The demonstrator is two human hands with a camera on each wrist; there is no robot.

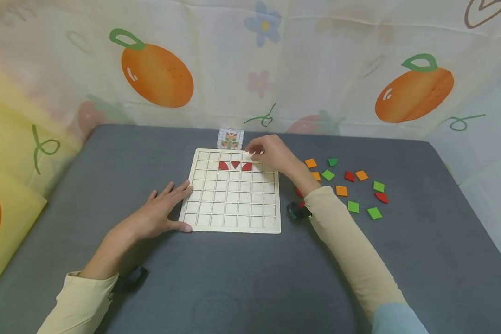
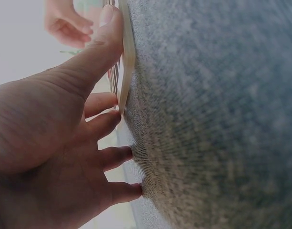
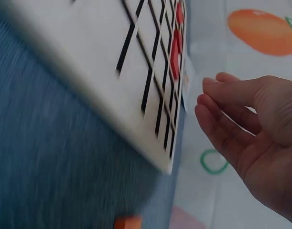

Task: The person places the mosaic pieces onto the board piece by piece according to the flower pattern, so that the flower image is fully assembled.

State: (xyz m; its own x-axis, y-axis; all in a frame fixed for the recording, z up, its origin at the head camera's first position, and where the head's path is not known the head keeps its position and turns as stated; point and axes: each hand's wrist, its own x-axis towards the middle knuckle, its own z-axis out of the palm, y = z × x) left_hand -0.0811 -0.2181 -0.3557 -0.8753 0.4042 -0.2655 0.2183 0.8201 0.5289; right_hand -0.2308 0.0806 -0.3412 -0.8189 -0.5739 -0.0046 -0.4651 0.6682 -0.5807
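Observation:
A pale gridded board (image 1: 221, 199) lies on the dark grey table. In one row near its top sit two red curved-edge pieces (image 1: 223, 165) and, between them, a red triangle (image 1: 235, 164). My left hand (image 1: 158, 211) is spread at the board's left side, its thumb along the lower-left corner and its fingertips by the left edge. Over the upper right of the board hovers my right hand (image 1: 273, 153). Its fingers are loosely bent, and the right wrist view shows nothing between thumb and fingertips. A small printed pattern card (image 1: 230, 139) lies just beyond the board.
Right of the board, loose orange (image 1: 341, 190), green (image 1: 353, 207) and red (image 1: 381, 198) tiles are scattered, some partly hidden by my right forearm. Dark wrist devices (image 1: 297, 211) hang under both wrists. A fruit-patterned curtain (image 1: 217, 69) stands behind the table.

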